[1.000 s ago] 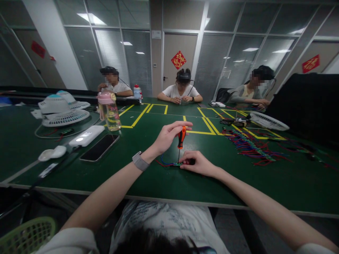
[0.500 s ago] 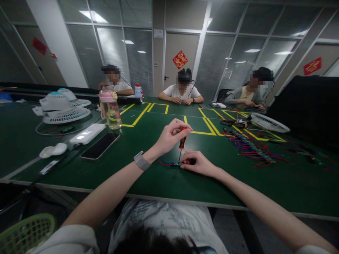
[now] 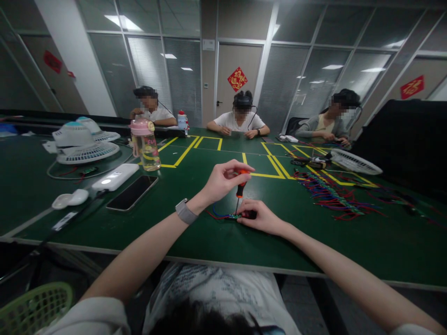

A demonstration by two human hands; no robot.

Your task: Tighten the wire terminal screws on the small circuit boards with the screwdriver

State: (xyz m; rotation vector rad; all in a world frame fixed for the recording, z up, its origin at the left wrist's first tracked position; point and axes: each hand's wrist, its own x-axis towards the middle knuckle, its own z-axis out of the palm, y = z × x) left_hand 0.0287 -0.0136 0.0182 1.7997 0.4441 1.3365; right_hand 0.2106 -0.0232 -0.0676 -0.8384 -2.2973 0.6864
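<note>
My left hand (image 3: pixel 226 179) grips the top of an orange and black screwdriver (image 3: pixel 240 190) between thumb and fingers. The screwdriver stands nearly upright, its thin shaft pointing down onto a small green circuit board (image 3: pixel 233 216) on the table. With thumb and fingers, my right hand (image 3: pixel 260 217) pinches the board's right end. Something dark shows under the right palm, too hidden to name. Red and blue wires (image 3: pixel 217 213) run out from the board's left side.
On the green table (image 3: pixel 195 242) to the left lie a phone (image 3: pixel 132 193), a white power bank (image 3: pixel 116 177), a pink-lided bottle (image 3: pixel 149 146) and white fans (image 3: pixel 85 149). Many wired boards (image 3: pixel 331 195) spread out at right. Three people sit across, one opposite (image 3: pixel 239 122).
Both hands keep their hold, and my left fingers have shifted slightly on the screwdriver's top. Across the table, the middle person's hands have moved apart.
</note>
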